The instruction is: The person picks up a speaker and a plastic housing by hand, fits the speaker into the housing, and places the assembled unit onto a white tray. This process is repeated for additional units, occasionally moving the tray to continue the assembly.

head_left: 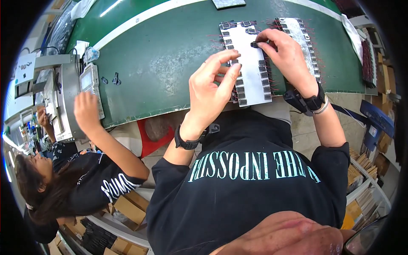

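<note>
My right hand (285, 54) pinches a small black rectangular part (254, 44) between thumb and fingertips, above a long white board (250, 68). Rows of small black square parts (264, 75) with thin red wires line both long edges of that board. At its left edge is my left hand (212, 80), thumb and index finger apart with nothing seen between them. Its fingers hide some of the parts there. Several loose black parts (250, 31) lie at the board's far end.
A second white board (294, 29) with similar wired parts lies to the right on the green table (157, 72). A few black pieces (116, 79) rest at the left, near a co-worker's hand (87, 110) and a pale device (88, 78). A blue fan (376, 121) stands at right.
</note>
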Tool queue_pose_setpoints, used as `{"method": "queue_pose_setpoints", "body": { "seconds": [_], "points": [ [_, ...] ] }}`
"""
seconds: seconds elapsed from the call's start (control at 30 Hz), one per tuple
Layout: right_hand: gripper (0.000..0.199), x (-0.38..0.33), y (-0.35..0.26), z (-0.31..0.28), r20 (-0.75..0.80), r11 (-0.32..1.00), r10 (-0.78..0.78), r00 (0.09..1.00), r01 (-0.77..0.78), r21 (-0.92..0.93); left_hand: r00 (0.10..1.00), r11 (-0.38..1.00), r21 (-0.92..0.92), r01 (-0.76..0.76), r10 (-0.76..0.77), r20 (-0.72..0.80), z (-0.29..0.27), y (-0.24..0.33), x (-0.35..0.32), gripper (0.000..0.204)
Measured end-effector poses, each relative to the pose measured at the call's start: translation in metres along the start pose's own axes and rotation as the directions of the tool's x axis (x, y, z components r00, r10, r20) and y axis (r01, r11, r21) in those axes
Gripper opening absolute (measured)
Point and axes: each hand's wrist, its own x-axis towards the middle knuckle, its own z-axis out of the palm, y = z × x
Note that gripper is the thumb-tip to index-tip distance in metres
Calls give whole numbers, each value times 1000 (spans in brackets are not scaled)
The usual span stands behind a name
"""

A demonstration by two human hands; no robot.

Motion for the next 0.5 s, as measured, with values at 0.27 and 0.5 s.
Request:
{"method": "queue_pose_setpoints", "body": {
  "seconds": [0.27,0.5],
  "points": [
    [13,3,1,-6,-64,956,-221,973,203,-210,999,1000,3,-29,29,-42,-10,-6,-8,14],
    [16,17,6,-2,-53,956,-214,975,198,-218,1000,999,43,-3,4,-3,-16,-9,-15,16]
  ]
}}
